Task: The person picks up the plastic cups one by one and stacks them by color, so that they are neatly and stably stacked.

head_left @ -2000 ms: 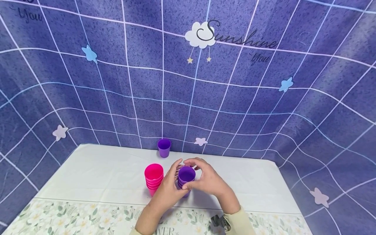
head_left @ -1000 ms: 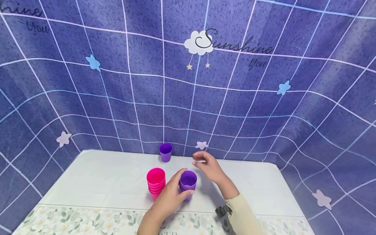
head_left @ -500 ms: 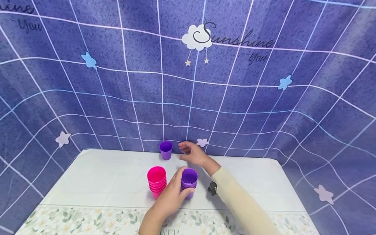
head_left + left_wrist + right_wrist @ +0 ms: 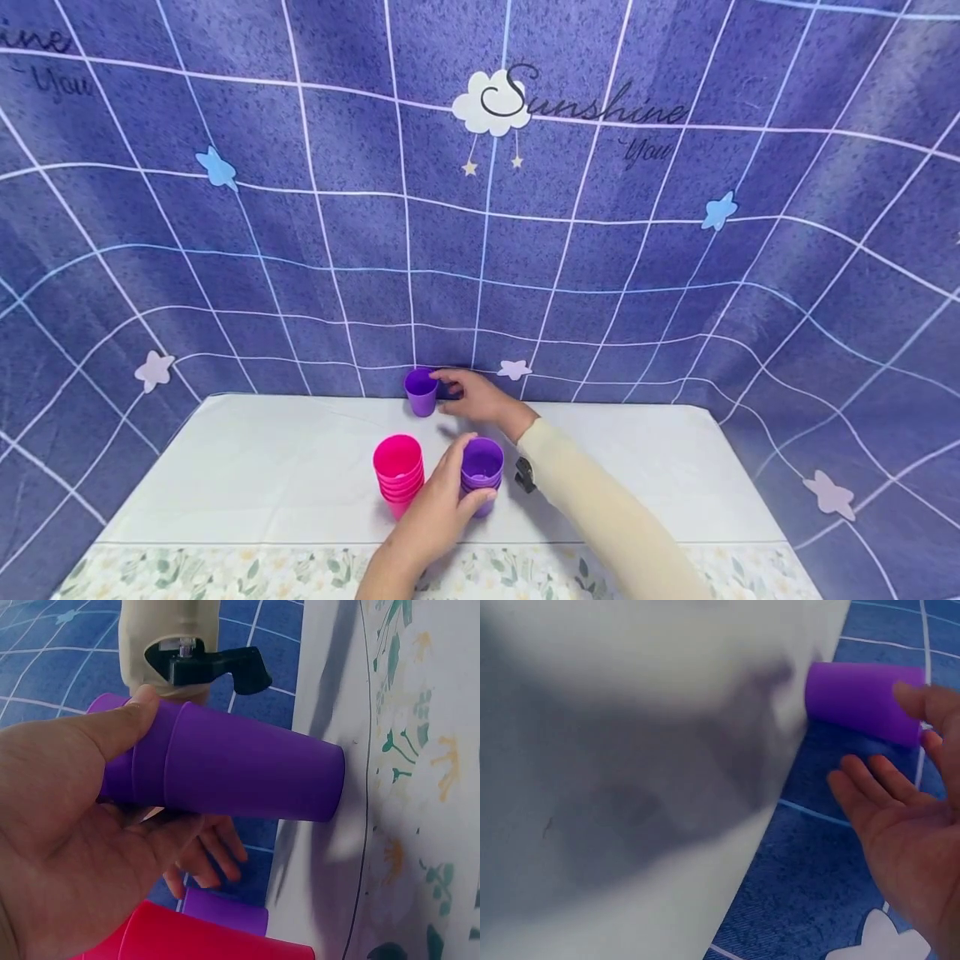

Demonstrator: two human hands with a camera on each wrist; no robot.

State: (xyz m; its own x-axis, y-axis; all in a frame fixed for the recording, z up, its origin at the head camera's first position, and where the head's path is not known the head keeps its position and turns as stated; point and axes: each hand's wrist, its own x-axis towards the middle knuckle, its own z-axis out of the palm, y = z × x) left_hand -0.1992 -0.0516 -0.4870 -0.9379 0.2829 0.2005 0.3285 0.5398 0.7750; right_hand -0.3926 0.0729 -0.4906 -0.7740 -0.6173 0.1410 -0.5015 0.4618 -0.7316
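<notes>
My left hand [image 4: 442,504] grips a stack of purple cups [image 4: 482,475] standing upright on the table, thumb on the near side and fingers behind. In the left wrist view the nested rims of this purple stack [image 4: 247,769] show beside the thumb. A single purple cup [image 4: 422,397] stands at the back edge. Beside it my right hand [image 4: 480,398] reaches in from the right, fingers spread at its rim. In the right wrist view the fingers lie apart near that cup [image 4: 855,701]; whether one touches it I cannot tell.
A stack of pink cups [image 4: 398,462] stands just left of my left hand. Behind the white tabletop [image 4: 262,467] rises a blue curtain [image 4: 360,225] with a grid and stars. A floral strip [image 4: 225,571] runs along the front. A dark wrist device [image 4: 525,475] hangs at the right sleeve.
My right hand has left the purple stack and moved back and left to the lone purple cup. The left hand keeps its hold on the purple stack.
</notes>
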